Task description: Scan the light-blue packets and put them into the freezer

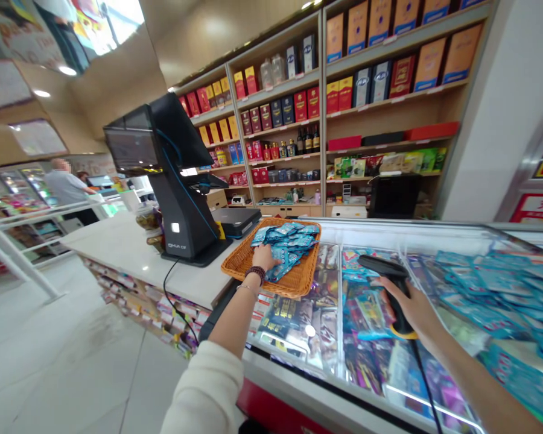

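A wicker basket (298,283) sits on the counter, partly over the glass top, holding a heap of small blue packets (292,235). My left hand (265,258) reaches into the basket, its fingers closed on a blue packet at the near side of the heap. Some fingertips are lost among the packets. Beaded bracelets circle that wrist. On the right, above the glass, my right hand (405,301) is wrapped around the handle of a black barcode scanner (384,265). The scanner's head points left toward the basket, and its cable hangs down from the yellow-trimmed base.
A black checkout terminal (176,205) stands left of the basket, beside a flat dark box (236,222). The glass case (339,367) holds many packets, with more blue packets (498,289) at right. Shelves of boxes (278,111) line the back wall. A person (67,187) stands far left.
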A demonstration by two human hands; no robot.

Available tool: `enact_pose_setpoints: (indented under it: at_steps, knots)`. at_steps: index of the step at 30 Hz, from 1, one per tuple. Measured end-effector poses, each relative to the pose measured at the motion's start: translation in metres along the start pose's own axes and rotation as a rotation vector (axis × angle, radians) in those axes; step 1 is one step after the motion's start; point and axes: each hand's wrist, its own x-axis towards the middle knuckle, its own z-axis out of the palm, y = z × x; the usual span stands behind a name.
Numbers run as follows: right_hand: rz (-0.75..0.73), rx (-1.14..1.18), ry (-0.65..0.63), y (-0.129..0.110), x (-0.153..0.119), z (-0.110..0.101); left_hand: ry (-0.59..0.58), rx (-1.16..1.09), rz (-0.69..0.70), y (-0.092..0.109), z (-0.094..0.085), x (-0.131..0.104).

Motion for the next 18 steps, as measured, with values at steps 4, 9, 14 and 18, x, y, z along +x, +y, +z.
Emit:
enact_pose_setpoints:
  at_steps: [4,9,14,18]
  knots:
    - [0.001,0.015,0.018,-0.001,0.0,-0.001,0.06,-0.138,0.069,0.014,-0.01,-0.001]
    - [0.009,0.016,0.061,-0.011,-0.006,0.001,0.248,-0.809,0.025,0.055,-0.011,-0.01]
    - [0.018,0.012,0.053,-0.015,-0.01,-0.001,0.103,-1.679,0.015,0.119,0.024,-0.029]
    - [0.011,0.043,0.06,-0.011,-0.01,-0.003,0.046,-1.874,-0.068,0.161,0.063,-0.045]
